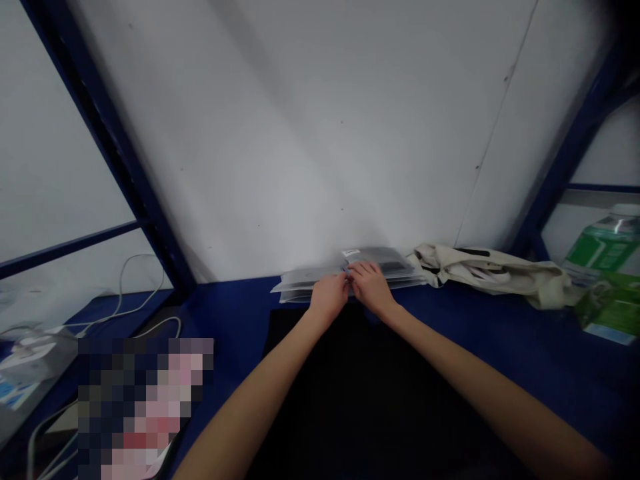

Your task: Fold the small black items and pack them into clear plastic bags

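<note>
Left hand (330,295), right hand (371,288): curled together at plastic bags (296,279), grip unclear. Apparent fingertip work; next move calls for light touch.

No text, brand, number or sign was legible. The green label (597,250) on the bottle (620,212) carried a white mark that could not be resolved. Print on the small white tag (351,253) at the stack of clear bags (295,283) was too small to read. The green packet (617,307) beside the bottle displayed no readable lettering.
</note>
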`<state>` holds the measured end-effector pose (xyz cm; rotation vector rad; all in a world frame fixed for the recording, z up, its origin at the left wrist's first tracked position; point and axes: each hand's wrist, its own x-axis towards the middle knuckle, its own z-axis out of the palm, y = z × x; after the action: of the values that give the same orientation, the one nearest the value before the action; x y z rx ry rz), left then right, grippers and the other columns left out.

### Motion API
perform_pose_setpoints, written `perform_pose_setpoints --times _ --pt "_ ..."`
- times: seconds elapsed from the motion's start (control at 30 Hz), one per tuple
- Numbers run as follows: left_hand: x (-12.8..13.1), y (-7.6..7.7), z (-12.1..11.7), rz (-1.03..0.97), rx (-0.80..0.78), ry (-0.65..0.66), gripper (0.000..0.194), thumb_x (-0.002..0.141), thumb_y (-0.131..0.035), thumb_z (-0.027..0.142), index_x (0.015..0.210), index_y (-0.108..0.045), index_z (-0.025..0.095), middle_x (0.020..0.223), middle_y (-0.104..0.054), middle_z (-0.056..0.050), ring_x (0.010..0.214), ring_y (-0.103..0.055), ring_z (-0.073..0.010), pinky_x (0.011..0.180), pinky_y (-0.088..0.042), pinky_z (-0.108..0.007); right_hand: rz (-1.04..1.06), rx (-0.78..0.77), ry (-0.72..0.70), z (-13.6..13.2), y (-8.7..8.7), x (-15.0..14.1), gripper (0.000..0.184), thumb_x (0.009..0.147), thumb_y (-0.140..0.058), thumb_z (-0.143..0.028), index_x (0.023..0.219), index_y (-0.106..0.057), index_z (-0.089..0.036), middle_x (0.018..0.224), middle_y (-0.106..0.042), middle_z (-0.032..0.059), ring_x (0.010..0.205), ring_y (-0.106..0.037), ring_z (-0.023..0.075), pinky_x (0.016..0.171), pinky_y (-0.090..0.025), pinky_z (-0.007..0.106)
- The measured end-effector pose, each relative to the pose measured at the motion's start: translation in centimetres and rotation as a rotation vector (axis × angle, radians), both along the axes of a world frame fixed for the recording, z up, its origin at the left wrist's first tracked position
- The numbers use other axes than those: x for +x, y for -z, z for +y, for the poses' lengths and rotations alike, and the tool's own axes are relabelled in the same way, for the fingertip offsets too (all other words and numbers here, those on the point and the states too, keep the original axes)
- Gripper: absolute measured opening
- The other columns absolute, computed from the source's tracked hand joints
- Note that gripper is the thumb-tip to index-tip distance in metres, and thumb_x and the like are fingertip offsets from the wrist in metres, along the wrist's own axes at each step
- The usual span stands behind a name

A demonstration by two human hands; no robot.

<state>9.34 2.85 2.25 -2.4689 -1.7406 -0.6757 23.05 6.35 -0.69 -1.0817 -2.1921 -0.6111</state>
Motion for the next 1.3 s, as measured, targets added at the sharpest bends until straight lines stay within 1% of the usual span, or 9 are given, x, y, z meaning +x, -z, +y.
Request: perform_pose_setpoints --times 0.17,0.33,0.47,0.7,0.83,0.9,0.97,1.1,1.3 --pt "0.4 0.0 0.3 0.122 0.016 0.002 0.023 0.09 -0.036 0.022 0.105 -0.053 0.019 0.091 -0.066 -0.007 0.084 -0.063 -0.0207 0.071 -0.044 -0.03 0.016 0.013 -0.034 -0.2 -0.1 0.1 0.019 0.079 -0.046 -0.007 0.09 -0.059 -0.016 0.102 -0.063 0.0075 0.098 -0.05 0.0222 0.086 -0.032 0.036" --pt "-1.3 -0.1 0.0 0.198 0.023 -0.041 0.021 0.088 -0.04 0.023 0.103 -0.053 0.02 0.088 -0.066 -0.006 0.081 -0.063 -0.0206 0.068 -0.043 -0.028 0.029 0.01 -0.053 -0.3 -0.1 -0.3 0.012 0.079 -0.05 -0.01 0.082 -0.058 -0.018 0.099 -0.063 0.0053 0.096 -0.051 0.0208 0.086 -0.031 0.035" --pt "-4.1 0.0 -0.3 0.224 0.028 -0.113 0.018 0.088 -0.039 0.025 0.097 -0.054 0.021 0.085 -0.066 -0.005 0.08 -0.062 -0.0203 0.065 -0.041 -0.027 0.047 0.003 -0.044 -0.2 -0.1 -0.2 0.01 0.078 -0.051 -0.01 0.08 -0.057 -0.019 0.099 -0.063 0.0042 0.095 -0.052 0.0204 0.084 -0.031 0.035" --pt "-10.7 0.5 -1.1 0.241 0.05 -0.271 0.016 0.086 -0.041 0.026 0.094 -0.053 0.022 0.091 -0.064 -0.003 0.079 -0.061 -0.0181 0.06 -0.038 -0.024 0.1 -0.016 -0.011 0.5 0.2 0.5 0.011 0.078 -0.051 -0.009 0.081 -0.057 -0.018 0.099 -0.064 0.0052 0.095 -0.052 0.021 0.081 -0.033 0.034" --pt "-12.9 0.7 -1.7 0.241 0.071 -0.325 0.015 0.086 -0.04 0.026 0.093 -0.053 0.022 0.094 -0.061 -0.003 0.08 -0.059 -0.0174 0.061 -0.039 -0.023 0.115 -0.034 -0.02 0.4 0.5 0.5 0.011 0.078 -0.052 -0.01 0.081 -0.058 -0.019 0.098 -0.063 0.0048 0.095 -0.052 0.0208 0.082 -0.034 0.035" --pt "-13.1 0.8 -1.8 0.245 0.104 -0.296 0.016 0.086 -0.039 0.023 0.095 -0.052 0.022 0.098 -0.058 -0.004 0.09 -0.057 -0.0183 0.065 -0.041 -0.024 0.125 -0.043 -0.026 0.4 0.7 0.4 0.012 0.078 -0.051 -0.01 0.079 -0.058 -0.019 0.097 -0.063 0.0047 0.094 -0.052 0.0204 0.081 -0.034 0.034" --pt "-12.8 1.0 -1.9 0.255 0.164 -0.207 0.018 0.085 -0.04 0.018 0.098 -0.052 0.022 0.103 -0.055 -0.005 0.097 -0.053 -0.0186 0.073 -0.042 -0.026 0.136 -0.051 -0.029 0.4 0.8 0.4 0.013 0.078 -0.05 -0.009 0.078 -0.058 -0.019 0.096 -0.063 0.0048 0.094 -0.052 0.0205 0.08 -0.035 0.034" --pt "-12.2 1.3 -1.7 0.291 0.251 -0.015 0.024 0.082 -0.041 0.011 0.101 -0.052 0.021 0.106 -0.054 -0.005 0.099 -0.05 -0.019 0.082 -0.041 -0.03 0.146 -0.062 -0.036 0.5 1.0 0.5 0.012 0.078 -0.05 -0.01 0.078 -0.058 -0.02 0.098 -0.063 0.0046 0.096 -0.051 0.0206 0.081 -0.036 0.034" --pt "-12.0 2.0 -1.4 0.251 0.237 0.082 0.024 0.083 -0.042 0.011 0.102 -0.054 0.02 0.111 -0.055 -0.005 0.104 -0.048 -0.02 0.088 -0.039 -0.033 0.142 -0.075 -0.049 0.6 1.0 0.6 0.011 0.078 -0.052 -0.01 0.077 -0.058 -0.019 0.098 -0.062 0.0041 0.095 -0.051 0.0201 0.081 -0.035 0.033"
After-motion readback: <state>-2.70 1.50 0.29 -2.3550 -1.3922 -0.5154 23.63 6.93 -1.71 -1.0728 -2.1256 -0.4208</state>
